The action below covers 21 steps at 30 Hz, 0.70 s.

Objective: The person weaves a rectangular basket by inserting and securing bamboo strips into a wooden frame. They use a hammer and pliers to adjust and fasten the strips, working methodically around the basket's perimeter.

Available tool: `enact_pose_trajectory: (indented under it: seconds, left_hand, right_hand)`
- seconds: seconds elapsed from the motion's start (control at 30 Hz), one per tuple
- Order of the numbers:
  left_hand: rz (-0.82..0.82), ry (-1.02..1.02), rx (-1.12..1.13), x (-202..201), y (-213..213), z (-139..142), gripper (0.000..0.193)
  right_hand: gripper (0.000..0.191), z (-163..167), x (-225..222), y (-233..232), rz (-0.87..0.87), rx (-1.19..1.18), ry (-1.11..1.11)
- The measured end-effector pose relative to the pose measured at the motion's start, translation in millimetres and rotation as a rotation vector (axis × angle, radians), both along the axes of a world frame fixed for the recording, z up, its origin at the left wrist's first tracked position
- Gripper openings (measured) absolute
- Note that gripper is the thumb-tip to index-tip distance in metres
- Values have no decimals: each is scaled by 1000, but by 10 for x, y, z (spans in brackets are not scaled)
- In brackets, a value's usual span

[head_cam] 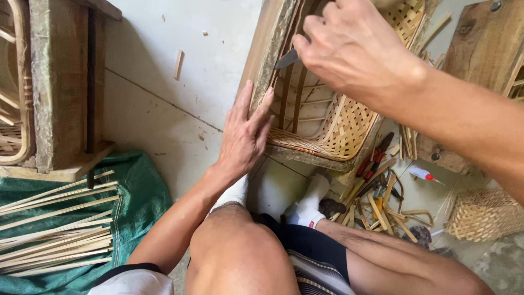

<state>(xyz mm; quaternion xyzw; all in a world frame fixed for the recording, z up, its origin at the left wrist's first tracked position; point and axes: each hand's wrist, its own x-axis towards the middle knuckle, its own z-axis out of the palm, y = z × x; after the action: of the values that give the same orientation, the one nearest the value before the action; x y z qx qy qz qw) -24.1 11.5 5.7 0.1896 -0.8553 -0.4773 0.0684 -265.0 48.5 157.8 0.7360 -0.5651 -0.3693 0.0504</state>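
Fingers of the right hand point(355, 49) are clenched on a dark-bladed knife point(286, 59), trimming inside the pale woven bamboo basket point(344, 128), which is steadied on its worn wooden block point(267, 49) by the flat, spread-fingered left hand point(245, 134). Controlled, shallow strokes seem needed.

- A small white squeeze bottle point(420, 173) with a red tip lies on the floor at about four o'clock. It rests on its side, just right of the pile of wood strips point(376, 207).
- I see no labels, signs or screens.
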Motion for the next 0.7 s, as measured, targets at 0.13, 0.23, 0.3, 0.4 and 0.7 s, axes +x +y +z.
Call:
enact_pose_trajectory:
  seconds: [0.13, 0.23, 0.3, 0.4, 0.7]
  left_hand:
    - [-16, 1, 18, -17, -19, -3, 60]
    - [-12, 5, 47, -18, -12, 1, 60]
    - [-2, 6, 57, -19, -15, 9, 60]
    - [-11, 4, 73, -16, -21, 13, 63]
    - [-1, 46, 65, -14, -18, -47, 68]
  right_hand:
    - [21, -18, 10, -127, 56, 80, 66]
    - [23, 49, -44, -120, 100, 32, 42]
    - [25, 61, -53, -103, 124, 27, 49]
    - [24, 18, -49, -126, 51, 175, 77]
    - [34, -185, -46, -756, 38, 324, 53]
